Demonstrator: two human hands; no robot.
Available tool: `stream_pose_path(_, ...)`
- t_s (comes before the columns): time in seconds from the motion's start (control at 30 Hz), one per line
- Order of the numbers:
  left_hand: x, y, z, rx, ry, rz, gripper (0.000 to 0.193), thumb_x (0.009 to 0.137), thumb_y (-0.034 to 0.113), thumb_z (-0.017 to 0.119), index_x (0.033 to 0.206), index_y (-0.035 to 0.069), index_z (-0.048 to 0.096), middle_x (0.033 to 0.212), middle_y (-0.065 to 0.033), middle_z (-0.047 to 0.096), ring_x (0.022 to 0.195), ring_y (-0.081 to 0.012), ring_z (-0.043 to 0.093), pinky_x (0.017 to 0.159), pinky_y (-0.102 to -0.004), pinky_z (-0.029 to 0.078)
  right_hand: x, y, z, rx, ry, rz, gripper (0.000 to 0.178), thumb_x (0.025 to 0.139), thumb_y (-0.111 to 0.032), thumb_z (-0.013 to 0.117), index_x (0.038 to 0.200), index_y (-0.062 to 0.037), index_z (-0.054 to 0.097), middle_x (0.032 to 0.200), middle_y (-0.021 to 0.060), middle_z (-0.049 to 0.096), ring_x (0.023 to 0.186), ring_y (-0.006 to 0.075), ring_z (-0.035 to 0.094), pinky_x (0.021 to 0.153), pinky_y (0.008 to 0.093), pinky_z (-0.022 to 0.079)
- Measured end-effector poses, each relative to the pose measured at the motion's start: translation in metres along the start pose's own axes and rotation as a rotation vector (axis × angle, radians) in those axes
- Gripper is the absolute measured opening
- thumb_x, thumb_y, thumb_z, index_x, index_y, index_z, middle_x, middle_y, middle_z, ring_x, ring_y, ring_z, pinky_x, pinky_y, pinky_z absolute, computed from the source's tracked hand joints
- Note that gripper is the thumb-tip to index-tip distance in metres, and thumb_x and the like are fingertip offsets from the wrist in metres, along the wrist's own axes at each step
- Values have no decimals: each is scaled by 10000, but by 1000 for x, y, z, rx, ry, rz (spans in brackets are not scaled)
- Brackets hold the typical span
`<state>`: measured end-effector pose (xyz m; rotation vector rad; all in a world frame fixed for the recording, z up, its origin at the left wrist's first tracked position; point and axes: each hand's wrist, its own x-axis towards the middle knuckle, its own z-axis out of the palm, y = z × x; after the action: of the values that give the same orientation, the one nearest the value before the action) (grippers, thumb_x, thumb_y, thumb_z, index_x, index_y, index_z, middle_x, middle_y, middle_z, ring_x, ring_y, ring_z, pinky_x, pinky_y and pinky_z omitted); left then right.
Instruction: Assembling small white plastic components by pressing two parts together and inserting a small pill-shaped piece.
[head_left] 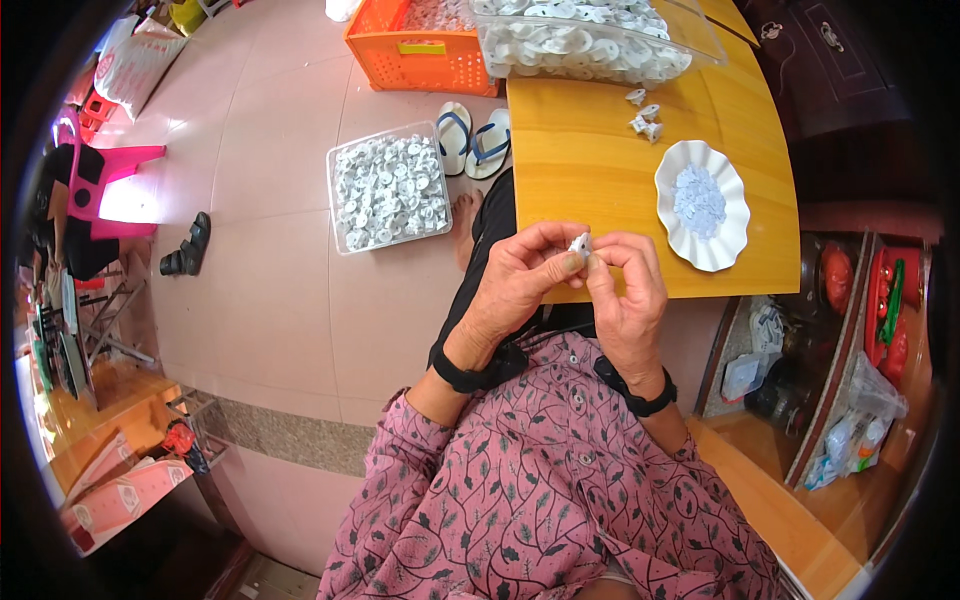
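Above the table's near edge, my left hand (525, 270) pinches a small white plastic part (579, 243) between thumb and forefinger. My right hand (632, 295) meets it there, thumb and forefinger closed against the part's side; whatever lies between those fingertips is too small to make out. To the right, a white scalloped dish (738, 215) holds a heap of small pale, translucent pieces (698, 202). Several loose white parts (645, 125) lie farther back on the yellow wooden table (575, 150). A clear bin (590, 75) full of similar white parts stands at the table's far end.
On the floor at left sits a clear tub (390, 190) of white parts, beside slippers (470, 140) and my bare foot. An orange crate (420, 65) stands behind. Farther left are a black sandal (188, 245) and a person on a pink chair (95, 190). Cluttered shelves (800, 400) are at right.
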<state>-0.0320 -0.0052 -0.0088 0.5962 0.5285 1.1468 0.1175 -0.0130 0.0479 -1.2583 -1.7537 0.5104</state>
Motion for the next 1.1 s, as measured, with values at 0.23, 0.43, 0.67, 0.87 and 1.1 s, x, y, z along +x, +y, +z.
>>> stream_pose_path(0.23, -1, 3, 8, -62, 64, -10, 310, 947, 35, 661, 1242, -45, 610, 1019, -85, 682, 818, -126, 651, 765, -242, 550, 1, 2, -1, 45, -9, 22, 48, 902, 5, 633, 928, 1, 593, 990, 143, 615, 876, 278, 637, 760, 340, 512)
stream_pose_path(0.43, 0, 5, 9, -120, 60, -27, 313, 948, 31, 657, 1247, -51, 604, 1038, -92, 674, 820, -134, 651, 761, -245, 553, -3, 8, 0, 272, 29, 159, 37, 925, -13, 628, 916, 13, 602, 988, 121, 614, 872, 205, 624, 769, 305, 507)
stream_pose_path(0.67, -2, 6, 12, 32, 54, -38, 309, 955, 57, 658, 1240, -52, 606, 1014, -83, 664, 818, -137, 642, 761, -248, 535, -7, 11, -3, 350, 13, 241, 49, 919, -12, 642, 916, 21, 607, 975, 108, 605, 840, 171, 615, 756, 283, 515)
stream_pose_path(0.87, 12, 23, 17, 197, -3, -43, 291, 946, 76, 670, 1207, -46, 624, 1021, -103, 684, 858, -170, 670, 725, -281, 565, -6, 9, -8, 363, 65, 253, 64, 923, -19, 642, 904, 26, 599, 964, 106, 610, 829, 170, 613, 747, 281, 512)
stream_pose_path(1.1, 83, 90, 40, 369, 115, -67, 353, 948, 154, 690, 1207, -70, 604, 979, -87, 673, 829, -167, 669, 742, -272, 546, -12, 13, -19, 307, 65, 244, 78, 918, -32, 654, 901, 23, 600, 948, 109, 615, 807, 178, 606, 742, 283, 505)
